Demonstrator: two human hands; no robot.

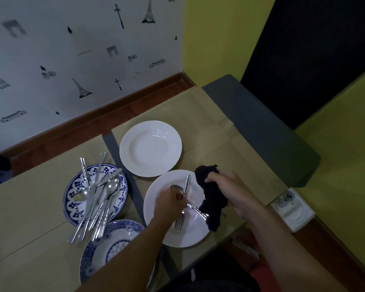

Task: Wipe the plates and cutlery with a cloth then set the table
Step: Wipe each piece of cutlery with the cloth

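- Near blue plate (86, 260): at worktop (30, 207) edge, partly under the left forearm.
- Near white plate (183, 239): carries a fork (178, 224), a spoon (175, 187) and other cutlery.
- Left hand (170, 204): over this plate, grip closed on the fork handle.
- Right hand (230, 186): grip clenched round black cloth (212, 199), which hangs onto the plate.
- Far blue plate (70, 199): cutlery pile (97, 199) lying on it.
- Far white plate (150, 148): just beyond the near white one.

Pale wallpaper (51, 49) printed with grey towers and lamp posts, upper left. Brown wooden skirting (105, 116) along its foot. Yellow wall (215, 39) at right, black panel (314, 49) against it. White socket (291, 209) low at right. Brown paper (30, 207) spread flat, seams showing.
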